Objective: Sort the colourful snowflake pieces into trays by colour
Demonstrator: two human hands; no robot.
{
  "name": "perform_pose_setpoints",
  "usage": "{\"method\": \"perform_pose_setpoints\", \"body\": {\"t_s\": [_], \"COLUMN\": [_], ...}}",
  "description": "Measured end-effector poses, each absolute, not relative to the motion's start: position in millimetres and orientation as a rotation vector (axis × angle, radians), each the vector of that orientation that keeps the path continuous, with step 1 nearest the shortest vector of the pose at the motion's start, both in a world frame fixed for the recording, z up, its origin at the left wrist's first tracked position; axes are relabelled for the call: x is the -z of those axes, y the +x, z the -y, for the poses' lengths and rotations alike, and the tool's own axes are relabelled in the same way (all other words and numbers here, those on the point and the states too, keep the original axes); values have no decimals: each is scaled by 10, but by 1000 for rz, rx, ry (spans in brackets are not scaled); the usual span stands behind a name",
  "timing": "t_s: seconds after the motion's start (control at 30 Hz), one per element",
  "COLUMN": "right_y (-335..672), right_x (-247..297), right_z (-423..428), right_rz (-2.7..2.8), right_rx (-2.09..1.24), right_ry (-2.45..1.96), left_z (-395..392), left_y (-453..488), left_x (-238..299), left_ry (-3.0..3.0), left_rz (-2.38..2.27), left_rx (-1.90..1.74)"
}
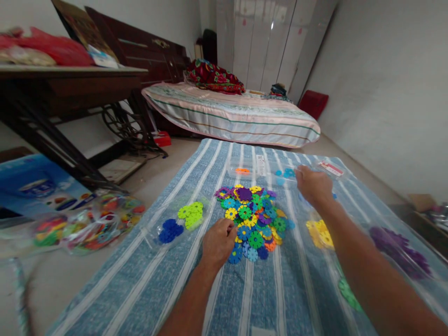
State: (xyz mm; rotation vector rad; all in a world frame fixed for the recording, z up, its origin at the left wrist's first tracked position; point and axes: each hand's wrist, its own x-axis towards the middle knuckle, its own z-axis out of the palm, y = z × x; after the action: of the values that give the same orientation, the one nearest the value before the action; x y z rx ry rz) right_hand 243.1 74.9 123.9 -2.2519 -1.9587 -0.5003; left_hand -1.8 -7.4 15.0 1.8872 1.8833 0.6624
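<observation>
Where the blue striped cloth [245, 289] covers the floor, a pile of plastic discs [254, 219] in mixed colours lies at its centre. The left hand [219, 242] rests at the pile's 8 o'clock edge, fingers curled together and fingertips touching the nearest discs; whether it pinches one cannot be told. The right hand [313, 185] is at the pile's 2 o'clock, back up, fingers bent down onto a clear bag [329, 169] holding a few light blue discs [285, 173]; its grip on the bag cannot be told. Sorted groups surround the pile: lime discs [191, 214] and dark blue discs [170, 230] at 9 o'clock, orange discs [242, 171] at 12 o'clock, yellow discs [320, 233] at 4 o'clock just beside the right forearm, and purple discs [399, 247] further out at 3 o'clock. Off the cloth, bags of mixed discs [87, 224] lie at 9 o'clock, well apart from the pile. A bed [231, 112] stands beyond the cloth at 12 o'clock, and a dark table [70, 79] at 10 o'clock.
</observation>
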Motion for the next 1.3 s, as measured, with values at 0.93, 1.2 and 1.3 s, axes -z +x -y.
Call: {"method": "perform_pose_setpoints", "body": {"t_s": [0.93,1.2,1.3], "right_y": [2215,2465,2775], "right_x": [-129,-364,-543], "right_z": [212,597,838], "right_rz": [2040,1877,1821], "right_rx": [50,338,528], "right_ry": [-1963,-1727,-1779], "left_z": [77,84,82], "left_y": [-8,0,2], "left_x": [-133,-174,-165], "left_ry": [1926,1927,1933], "left_rz": [-1889,-1903,-1911], "left_rx": [-681,-652,-649]}}
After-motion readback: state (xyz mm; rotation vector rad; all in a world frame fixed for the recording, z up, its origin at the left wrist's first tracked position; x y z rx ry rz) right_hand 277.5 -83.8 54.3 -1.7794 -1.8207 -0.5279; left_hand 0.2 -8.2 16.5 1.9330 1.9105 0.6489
